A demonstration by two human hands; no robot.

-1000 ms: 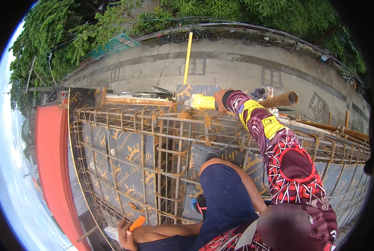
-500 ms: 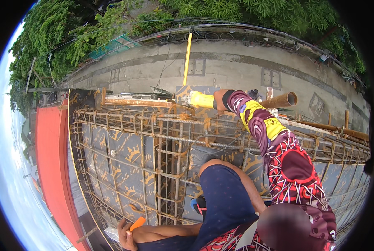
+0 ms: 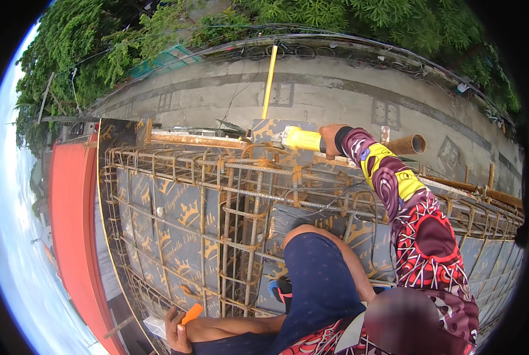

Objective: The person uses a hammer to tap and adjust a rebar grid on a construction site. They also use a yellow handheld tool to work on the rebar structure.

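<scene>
My right hand [image 3: 332, 142], at the end of a patterned sleeve, is wrapped around the yellow body of an angle grinder [image 3: 303, 139]. The tool's head points left, low over the rusty steel bars [image 3: 264, 163] along the formwork edge. Beside it stands a dark plywood panel [image 3: 264, 127] with gold crown prints; whether the disc touches it I cannot tell. At the lower left, my left hand [image 3: 175, 331] rests by my bent leg, its fingers curled around a small flat orange piece [image 3: 191, 313]. A clear plastic thing [image 3: 155, 325] lies beside that hand.
A rebar cage lines the formwork. Beyond the edge, far below, runs a concrete road [image 3: 217, 97]. A rusty pipe [image 3: 407, 144] lies right of the grinder, and a yellow bar [image 3: 270, 83] extends past the panel. A red roof [image 3: 75, 236] is at left.
My right hand and the grinder have shifted to the right along the edge. My left hand stays by my leg with the orange piece.
</scene>
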